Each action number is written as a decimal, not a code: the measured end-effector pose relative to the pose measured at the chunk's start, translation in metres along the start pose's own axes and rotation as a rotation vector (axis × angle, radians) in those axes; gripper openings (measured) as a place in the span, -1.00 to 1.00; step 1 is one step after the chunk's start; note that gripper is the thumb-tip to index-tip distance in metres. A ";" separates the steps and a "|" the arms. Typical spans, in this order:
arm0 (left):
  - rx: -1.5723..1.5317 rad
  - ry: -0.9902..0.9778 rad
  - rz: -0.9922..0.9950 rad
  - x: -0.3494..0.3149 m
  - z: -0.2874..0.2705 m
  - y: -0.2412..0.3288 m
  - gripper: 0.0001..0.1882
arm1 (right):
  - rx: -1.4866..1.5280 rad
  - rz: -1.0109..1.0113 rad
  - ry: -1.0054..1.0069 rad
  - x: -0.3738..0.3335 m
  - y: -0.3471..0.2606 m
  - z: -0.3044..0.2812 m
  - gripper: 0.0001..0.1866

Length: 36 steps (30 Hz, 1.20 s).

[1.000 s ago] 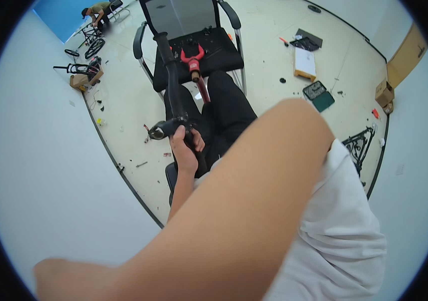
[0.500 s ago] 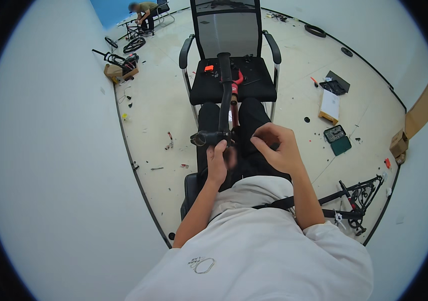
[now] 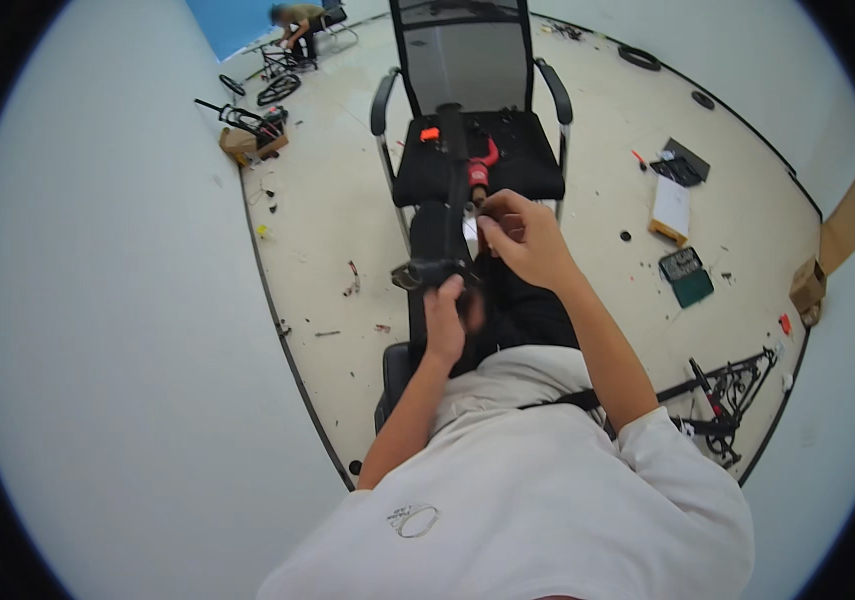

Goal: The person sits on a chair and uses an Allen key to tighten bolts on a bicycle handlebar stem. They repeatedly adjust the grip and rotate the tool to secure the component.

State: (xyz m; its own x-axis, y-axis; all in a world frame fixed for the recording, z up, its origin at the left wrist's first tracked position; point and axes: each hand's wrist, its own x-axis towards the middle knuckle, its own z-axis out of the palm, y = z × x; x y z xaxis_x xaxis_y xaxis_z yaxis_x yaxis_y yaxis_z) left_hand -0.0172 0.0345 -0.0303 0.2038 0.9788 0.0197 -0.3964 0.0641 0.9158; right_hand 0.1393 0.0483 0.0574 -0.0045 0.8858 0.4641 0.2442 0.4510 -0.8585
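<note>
A long black bent bar, which looks like a bicycle handlebar (image 3: 455, 190), extends from my lap toward the chair in front. At its near end is a black stem clamp (image 3: 417, 274) with an open round end. My left hand (image 3: 444, 318) is closed around this near end, and part of its grip is hidden or blurred. Beside the middle of the bar, my right hand (image 3: 525, 238) is closed, with thumb and forefinger pinched; whatever lies between them is too small to name. A red curved tool (image 3: 480, 172) lies just past the right fingertips.
The black office chair (image 3: 537, 175) facing me carries an orange piece (image 3: 429, 134) and small parts. On the right floor are a green case (image 3: 692, 288), a white box (image 3: 670, 208) and a black bicycle frame (image 3: 722, 400). A person (image 3: 297, 28) bends over a bicycle at far left.
My right hand has moved forward and left, up to the bar beside the red tool. My left hand keeps its hold on the bar. The whole view has shifted slightly.
</note>
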 end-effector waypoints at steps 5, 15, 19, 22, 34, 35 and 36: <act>0.001 -0.095 0.022 0.002 0.006 -0.004 -0.71 | 0.091 0.300 -0.016 0.013 0.082 -0.013 -0.85; -0.174 0.054 -0.011 0.018 -0.019 -0.016 -0.63 | 0.195 0.601 -0.650 -0.068 0.077 0.004 -0.71; -0.159 0.144 0.031 0.014 -0.014 -0.014 -0.63 | 0.109 0.496 -0.788 -0.071 0.062 0.011 -0.73; -0.258 0.099 0.018 0.013 -0.012 -0.001 -0.66 | 0.127 0.439 -0.767 -0.068 0.049 0.015 -0.69; 0.029 0.002 0.152 -0.010 0.026 0.011 -0.72 | 0.306 0.252 -0.469 -0.040 -0.025 -0.034 -0.26; 0.042 -0.037 0.134 -0.012 0.026 0.011 -0.71 | 0.335 0.250 -0.414 -0.037 -0.017 -0.040 -0.32; 0.024 -0.065 0.091 -0.013 0.026 0.013 -0.72 | 0.379 0.276 -0.339 -0.036 -0.011 -0.042 -0.41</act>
State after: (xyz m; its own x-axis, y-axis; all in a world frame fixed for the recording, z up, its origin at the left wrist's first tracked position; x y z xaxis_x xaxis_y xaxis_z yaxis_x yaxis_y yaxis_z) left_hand -0.0018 0.0177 -0.0078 0.2254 0.9657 0.1287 -0.3942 -0.0304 0.9185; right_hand 0.1772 0.0066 0.0593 -0.3154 0.9336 0.1700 -0.0837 0.1511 -0.9850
